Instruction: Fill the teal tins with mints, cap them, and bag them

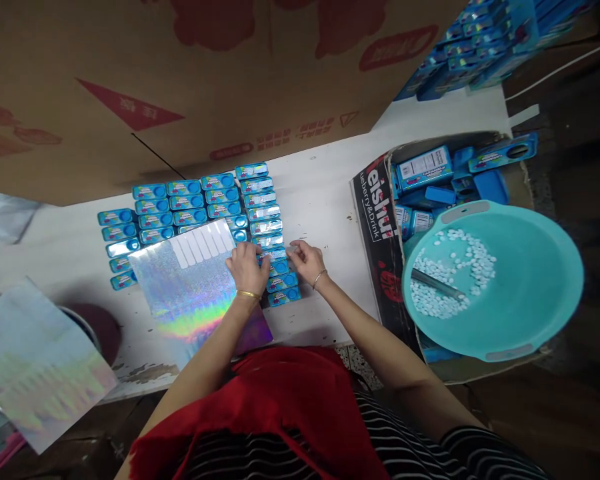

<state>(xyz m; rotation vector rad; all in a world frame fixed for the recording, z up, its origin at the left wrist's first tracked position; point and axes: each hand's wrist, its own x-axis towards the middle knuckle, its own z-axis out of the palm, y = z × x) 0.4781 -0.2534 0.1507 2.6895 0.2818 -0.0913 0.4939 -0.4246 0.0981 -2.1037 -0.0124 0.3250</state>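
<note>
Rows of small blue tins (200, 200) lie on a white table (325, 200). A holographic sticker sheet (190, 287) with several strips peeled away rests over some of them. My left hand (247, 267) presses down on a tin in the right column, fingers curled. My right hand (306, 260) is pinched on a small silvery sticker strip (293, 249) at the edge of that same column.
A cardboard box (380, 227) at the right holds more blue tins under a teal basin (525, 287) of white tablets with a scoop. A large cardboard sheet (180, 80) stands behind. More tins (485, 40) are stacked at the far right. Another holographic sheet (35, 367) lies at the left.
</note>
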